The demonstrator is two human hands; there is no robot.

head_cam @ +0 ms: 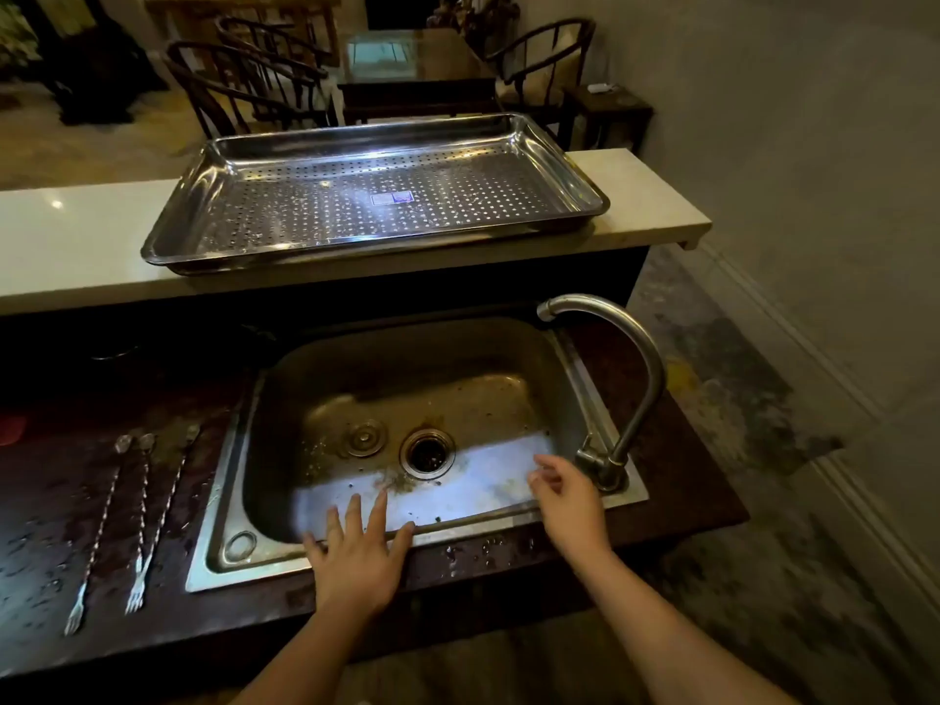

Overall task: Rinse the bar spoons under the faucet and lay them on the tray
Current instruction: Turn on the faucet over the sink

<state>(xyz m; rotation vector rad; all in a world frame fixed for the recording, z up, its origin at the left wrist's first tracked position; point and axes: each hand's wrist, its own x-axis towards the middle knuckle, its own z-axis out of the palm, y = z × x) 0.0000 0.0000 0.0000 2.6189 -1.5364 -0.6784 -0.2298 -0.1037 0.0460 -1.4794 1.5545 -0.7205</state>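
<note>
Three twisted steel bar spoons (pixel 140 516) with fork ends lie side by side on the dark wet counter, left of the sink (pixel 600 399). The curved faucet (pixel 643 379) rises at the sink's right rim; no water runs from it. A perforated steel tray (pixel 193 185) sits on the pale raised ledge behind the sink and holds nothing. My left hand (pixel 358 557) hovers flat over the sink's front rim, fingers spread, holding nothing. My right hand (pixel 567 493) is open just left of the faucet's base and handle.
A drain (pixel 426 452) and a loose stopper (pixel 364 437) lie in the sink's bottom. A red object (pixel 11 428) shows at the far left counter edge. Dark wooden chairs (pixel 244 78) and a table stand beyond the ledge.
</note>
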